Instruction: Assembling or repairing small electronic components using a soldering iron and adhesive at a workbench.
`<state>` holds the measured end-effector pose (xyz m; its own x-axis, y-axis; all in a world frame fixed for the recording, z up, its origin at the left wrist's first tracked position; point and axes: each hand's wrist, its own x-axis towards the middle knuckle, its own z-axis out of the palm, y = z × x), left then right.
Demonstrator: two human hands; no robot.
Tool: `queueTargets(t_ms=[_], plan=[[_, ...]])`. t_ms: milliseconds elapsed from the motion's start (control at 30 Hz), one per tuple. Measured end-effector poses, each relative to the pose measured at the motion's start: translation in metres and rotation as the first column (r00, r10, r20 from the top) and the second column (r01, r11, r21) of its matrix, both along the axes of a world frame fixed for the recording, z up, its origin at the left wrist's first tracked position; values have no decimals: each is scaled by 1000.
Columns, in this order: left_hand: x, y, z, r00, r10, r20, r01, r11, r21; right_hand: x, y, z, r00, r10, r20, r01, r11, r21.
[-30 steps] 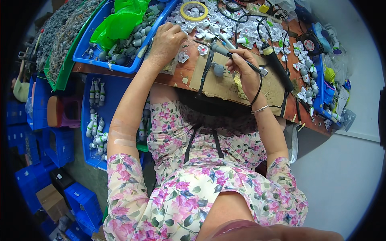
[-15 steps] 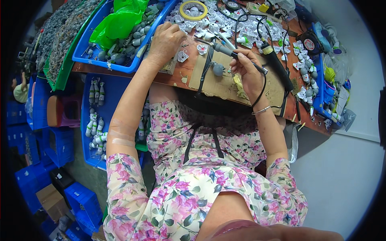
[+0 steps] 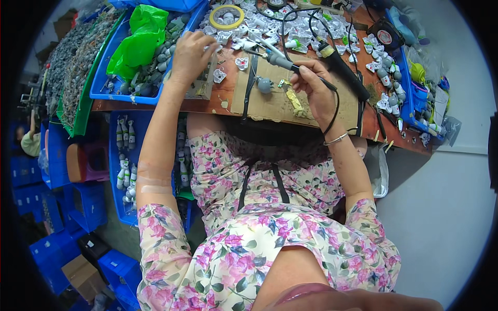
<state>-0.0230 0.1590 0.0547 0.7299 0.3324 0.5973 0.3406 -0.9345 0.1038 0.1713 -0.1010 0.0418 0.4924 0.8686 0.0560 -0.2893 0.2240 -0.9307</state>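
My right hand [image 3: 315, 85] grips a soldering iron [image 3: 280, 61] by its grey and black handle; its tip points up and left. Below the iron, a cardboard sheet [image 3: 246, 103] carries a round grey part [image 3: 264, 85] and a crumpled yellow piece [image 3: 293, 99]. My left hand [image 3: 189, 58] is raised beside the blue bin, fingers bent but apart, near the left edge of a heap of white plastic parts [image 3: 306, 26]. Nothing shows between its visible fingers; the palm side is hidden. Two white pieces with red marks, one a triangular piece [image 3: 220, 76], lie between my hands.
A blue bin [image 3: 148, 98] with grey parts and a green plastic bag [image 3: 136, 44] stands left. A yellow tape roll [image 3: 226, 17] rests on the heap. A thick black corded tool [image 3: 345, 72] lies right. Below the table, another blue bin [image 3: 115, 171] holds white-grey assemblies.
My left hand has shifted left, its fingers spreading somewhat. My right hand still holds the soldering iron, a little farther left in view. The whole view has shifted slightly.
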Motion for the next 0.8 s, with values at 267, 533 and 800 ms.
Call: queueTargets(t_ms=[267, 533, 800], plan=[[1, -14, -16, 998, 19, -53, -24, 994, -109, -6, 19, -6, 999, 25, 28, -25, 1000, -10], [2, -13, -24, 999, 25, -40, -28, 998, -58, -9, 31, -7, 994, 73, 77, -67, 995, -79], [3, -12, -26, 1000, 20, -17, -20, 1000, -20, -9, 32, -8, 990, 75, 115, -64, 993, -96]])
